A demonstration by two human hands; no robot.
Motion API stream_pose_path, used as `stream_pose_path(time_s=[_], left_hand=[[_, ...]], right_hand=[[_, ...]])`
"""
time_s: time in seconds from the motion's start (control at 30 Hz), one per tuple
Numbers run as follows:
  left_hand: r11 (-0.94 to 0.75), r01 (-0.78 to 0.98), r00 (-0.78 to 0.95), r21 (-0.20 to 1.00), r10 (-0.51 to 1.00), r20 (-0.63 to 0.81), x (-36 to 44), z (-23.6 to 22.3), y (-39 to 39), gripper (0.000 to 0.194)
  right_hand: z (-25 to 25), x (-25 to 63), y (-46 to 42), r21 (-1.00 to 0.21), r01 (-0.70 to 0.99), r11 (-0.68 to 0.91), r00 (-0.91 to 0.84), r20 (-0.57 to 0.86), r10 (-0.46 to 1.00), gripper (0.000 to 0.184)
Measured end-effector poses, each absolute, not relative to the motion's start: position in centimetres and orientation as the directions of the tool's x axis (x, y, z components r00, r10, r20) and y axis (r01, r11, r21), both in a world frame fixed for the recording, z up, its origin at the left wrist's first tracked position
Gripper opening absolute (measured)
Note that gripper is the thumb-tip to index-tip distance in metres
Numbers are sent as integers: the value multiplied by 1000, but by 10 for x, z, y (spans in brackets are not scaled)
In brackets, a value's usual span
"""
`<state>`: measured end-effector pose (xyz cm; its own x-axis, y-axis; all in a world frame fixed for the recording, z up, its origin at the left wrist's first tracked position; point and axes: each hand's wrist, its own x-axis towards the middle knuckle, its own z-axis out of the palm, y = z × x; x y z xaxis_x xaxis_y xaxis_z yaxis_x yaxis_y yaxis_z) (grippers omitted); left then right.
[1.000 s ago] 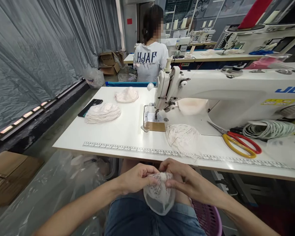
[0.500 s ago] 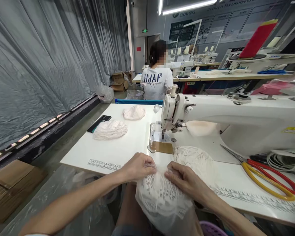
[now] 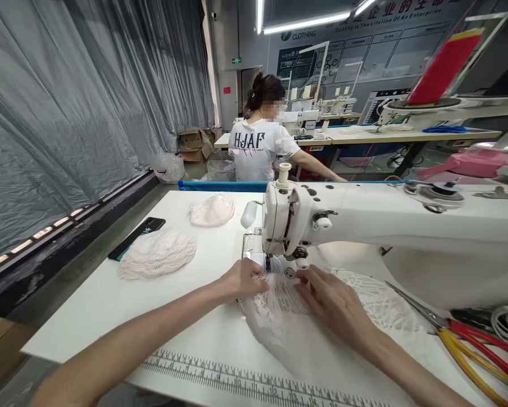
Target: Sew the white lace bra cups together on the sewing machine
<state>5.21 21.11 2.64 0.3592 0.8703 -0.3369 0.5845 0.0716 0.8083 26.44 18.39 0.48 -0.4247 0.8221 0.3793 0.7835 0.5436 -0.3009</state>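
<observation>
In the lower middle of the frame, a white lace piece [image 3: 274, 325] lies on the table [image 3: 96, 333], its gathered upper edge brought up just before the presser foot [image 3: 268, 263] of the sewing machine [image 3: 347, 212]. The left hand [image 3: 249, 278] is closed on the edge's left end, thumb and fingers pinched together; the right hand [image 3: 332, 297] is narrow, its fingertips at the right end, though whether they grip or only press cannot be told. Whether the edge is under the foot is also hidden

The likeliest trouble seems to be the soft openwork bunching or folding double at the foot, if the two hands pull unevenly. The left fingertips sit close to the needle area, so a finger could be caught if the machine ran now. At right of centre, a second lace piece [image 3: 381, 299] lies beside and partly behind the right hand and might be dragged along by it; further right, the open scissors [image 3: 423, 308] point toward that lace and could snag its loose threads
</observation>
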Motion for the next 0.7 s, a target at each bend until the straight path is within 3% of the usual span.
stream_pose_path(time_s=[0.07,0.13,0.23,0.37,0.47,0.6,0.7], left_hand=[[77,572,365,816,867,-338,51,23,216,24],[89,561,377,823,858,-349,50,20,218,23],[87,572,391,816,845,-364,50,20,220,23],[-7,674,403,739,841,-360,49,31,223,22],[-199,803,395,561,884,-252,48,39,219,19],[-490,848,477,200,872,111,48,33,200,24],[-672,730,635,126,735,239,47,21,188,26]], right_hand=[[6,257,182,-208,745,634,-455,536,711,19],[6,249,177,-191,684,704,-484,603,634,20],[2,242,172,-188,627,756,-564,560,607,22],[-4,242,174,-98,646,757,-648,453,612,28],[-7,243,175,-63,650,757,-661,444,605,32],[-10,242,172,-30,641,767,-669,469,578,34],[-9,242,172,8,637,771,-684,467,560,35]])
